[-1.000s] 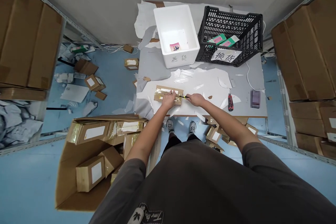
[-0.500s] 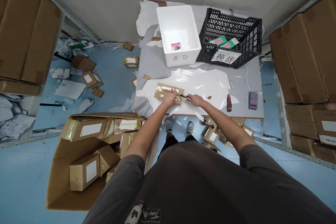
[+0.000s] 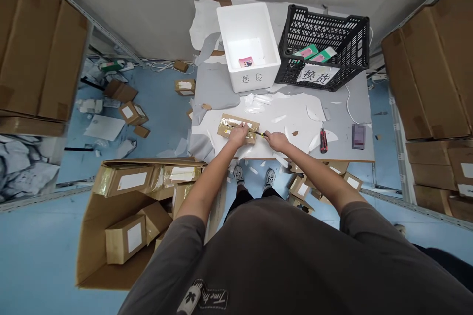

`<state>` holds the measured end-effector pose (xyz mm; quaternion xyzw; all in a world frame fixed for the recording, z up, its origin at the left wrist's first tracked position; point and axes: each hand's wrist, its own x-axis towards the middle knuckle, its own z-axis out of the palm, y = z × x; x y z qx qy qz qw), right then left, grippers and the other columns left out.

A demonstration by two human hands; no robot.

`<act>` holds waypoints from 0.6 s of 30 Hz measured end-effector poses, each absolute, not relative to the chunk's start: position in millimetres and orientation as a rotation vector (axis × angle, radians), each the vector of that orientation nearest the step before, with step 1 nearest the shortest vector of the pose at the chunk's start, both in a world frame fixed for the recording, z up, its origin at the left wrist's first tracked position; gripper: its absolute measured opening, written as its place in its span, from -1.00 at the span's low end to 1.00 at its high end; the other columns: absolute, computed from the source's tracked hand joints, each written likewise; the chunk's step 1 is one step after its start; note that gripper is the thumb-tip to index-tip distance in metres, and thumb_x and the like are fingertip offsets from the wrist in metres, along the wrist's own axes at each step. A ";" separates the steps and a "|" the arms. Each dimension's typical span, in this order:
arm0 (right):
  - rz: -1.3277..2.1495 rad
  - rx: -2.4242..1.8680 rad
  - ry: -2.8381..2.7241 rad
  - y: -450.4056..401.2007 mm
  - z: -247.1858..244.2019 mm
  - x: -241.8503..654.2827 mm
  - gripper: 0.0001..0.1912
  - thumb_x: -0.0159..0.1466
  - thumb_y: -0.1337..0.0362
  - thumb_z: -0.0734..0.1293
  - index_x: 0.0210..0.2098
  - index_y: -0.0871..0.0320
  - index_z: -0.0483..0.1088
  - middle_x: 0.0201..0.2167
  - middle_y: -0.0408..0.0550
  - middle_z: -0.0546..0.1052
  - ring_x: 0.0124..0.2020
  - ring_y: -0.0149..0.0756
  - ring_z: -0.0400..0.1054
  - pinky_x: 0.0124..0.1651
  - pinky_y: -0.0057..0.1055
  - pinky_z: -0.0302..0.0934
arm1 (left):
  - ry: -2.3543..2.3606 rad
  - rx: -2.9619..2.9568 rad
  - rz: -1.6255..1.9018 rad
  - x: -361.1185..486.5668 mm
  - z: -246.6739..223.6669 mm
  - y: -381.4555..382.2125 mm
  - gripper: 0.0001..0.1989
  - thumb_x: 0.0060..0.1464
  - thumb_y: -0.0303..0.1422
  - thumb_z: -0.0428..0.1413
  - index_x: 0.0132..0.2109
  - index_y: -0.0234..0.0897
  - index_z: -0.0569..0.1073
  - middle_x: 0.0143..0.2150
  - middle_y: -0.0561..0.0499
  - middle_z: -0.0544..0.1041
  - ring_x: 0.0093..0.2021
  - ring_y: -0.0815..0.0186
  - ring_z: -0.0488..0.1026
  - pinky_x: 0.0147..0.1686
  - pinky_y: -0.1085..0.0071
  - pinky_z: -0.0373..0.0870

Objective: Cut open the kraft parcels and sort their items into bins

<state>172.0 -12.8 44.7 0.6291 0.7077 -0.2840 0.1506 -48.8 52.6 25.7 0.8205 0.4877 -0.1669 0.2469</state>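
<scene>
A small taped cardboard box (image 3: 226, 126) lies near the front edge of the paper-covered table. My left hand (image 3: 238, 135) rests on its front right part, fingers bent against it. My right hand (image 3: 275, 141), just right of the box, is closed round a thin black and yellow knife (image 3: 260, 134), whose far end reaches the box's right side beside my left fingers. A red and black cutter (image 3: 323, 141) lies apart on the right of the table.
Behind the box stand a white foam bin (image 3: 254, 78) and a black crate (image 3: 328, 32) with green boxes. A large open carton (image 3: 88, 241) of boxes is at lower left. Shelves with cartons flank the table. Dark clothing shows at the lower right edge.
The knife and my right hand have shifted slightly relative to the box. My left hand stays on the box. A shoe and dark clothing have appeared at the lower right.
</scene>
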 end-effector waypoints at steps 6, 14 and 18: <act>-0.858 1.858 2.033 -19.2 38.9 169.9 -0.54 0.65 0.02 0.06 0.28 0.10 0.39 0.02 0.30 0.69 0.04 0.10 0.59 0.07 -0.16 0.30 | 1.337 2.257 -0.482 -48.4 25.1 52.5 0.12 0.03 -0.34 0.52 0.60 -0.26 0.13 0.63 -0.44 0.14 0.50 -0.18 0.37 0.42 0.12 0.37; -0.854 1.816 2.068 -19.2 33.8 168.2 -0.51 0.65 0.04 0.02 0.34 0.13 0.35 0.06 0.34 0.67 0.08 0.13 0.58 0.09 -0.14 0.32 | 1.331 2.269 -0.508 -47.7 27.5 48.7 0.16 0.03 -0.38 0.51 0.63 -0.33 0.07 0.63 -0.47 0.12 0.53 -0.19 0.33 0.44 0.13 0.34; -0.874 1.822 2.065 -17.8 31.9 168.2 -0.50 0.65 0.05 0.03 0.37 0.13 0.32 0.07 0.34 0.67 0.10 0.10 0.58 0.10 -0.15 0.34 | 1.339 2.258 -0.494 -48.5 27.9 48.6 0.15 0.06 -0.36 0.50 0.63 -0.35 0.06 0.62 -0.48 0.15 0.57 -0.16 0.27 0.46 0.14 0.31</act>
